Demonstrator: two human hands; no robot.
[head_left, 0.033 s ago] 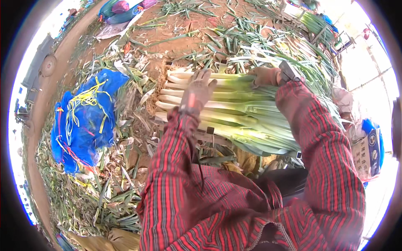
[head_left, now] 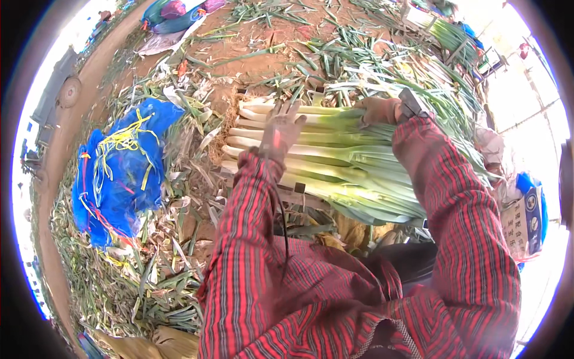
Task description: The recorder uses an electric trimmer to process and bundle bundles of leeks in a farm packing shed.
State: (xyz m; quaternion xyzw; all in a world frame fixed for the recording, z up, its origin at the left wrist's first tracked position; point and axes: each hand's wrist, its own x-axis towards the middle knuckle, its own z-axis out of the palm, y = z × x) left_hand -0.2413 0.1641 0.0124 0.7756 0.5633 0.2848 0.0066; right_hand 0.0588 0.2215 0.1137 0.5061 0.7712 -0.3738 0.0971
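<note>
A row of leeks (head_left: 326, 154) lies side by side in front of me, white stems and roots to the left, green leaves fanning out to the right. My left hand (head_left: 282, 128) rests over the white stems on the far side, its fingers stretched out and apart. Farther right, my right hand (head_left: 378, 111) is curled round the green part of the farthest leek, and its fingertips are partly hidden. A dark box-like device (head_left: 414, 103) is strapped at my right wrist. Beneath the leeks, a low support shows only in small parts.
A blue mesh bag heap (head_left: 128, 173) with yellow strings lies to the left. Leaf trimmings (head_left: 161, 275) cover much of the ground. More loose leeks (head_left: 436, 84) lie at the far right, near a printed sack (head_left: 526, 221). Filled bags (head_left: 173, 18) sit at the far left.
My left hand and forearm have shifted very slightly. The right hand keeps its place on the leek, and the row of leeks lies as before.
</note>
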